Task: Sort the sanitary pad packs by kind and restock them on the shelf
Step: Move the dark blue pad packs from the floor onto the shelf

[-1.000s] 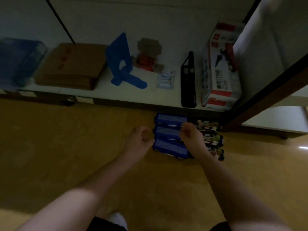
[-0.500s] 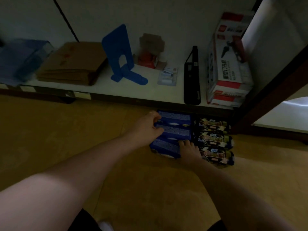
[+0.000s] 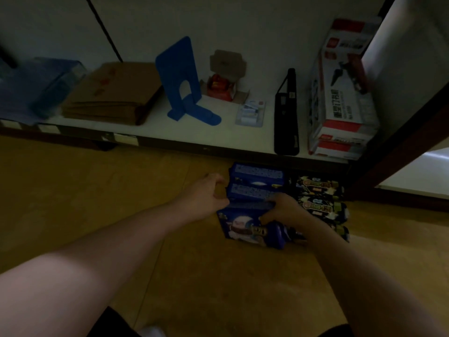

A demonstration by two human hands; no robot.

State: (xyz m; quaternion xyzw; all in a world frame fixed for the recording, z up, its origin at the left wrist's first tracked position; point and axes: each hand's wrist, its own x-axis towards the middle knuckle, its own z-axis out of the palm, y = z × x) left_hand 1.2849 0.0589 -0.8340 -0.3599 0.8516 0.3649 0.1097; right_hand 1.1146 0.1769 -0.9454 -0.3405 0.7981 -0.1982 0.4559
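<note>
Around blue packs (image 3: 256,190), both hands (image 3: 209,193) (image 3: 284,210), curled.

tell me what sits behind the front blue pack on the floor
Two more blue packs stand behind the front blue pack, toward the shelf. The right hand covers where they meet.

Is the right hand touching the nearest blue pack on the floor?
Touching. The head view shows the right hand curled over the top edge of the nearest blue pack, thumb on its face.
</note>
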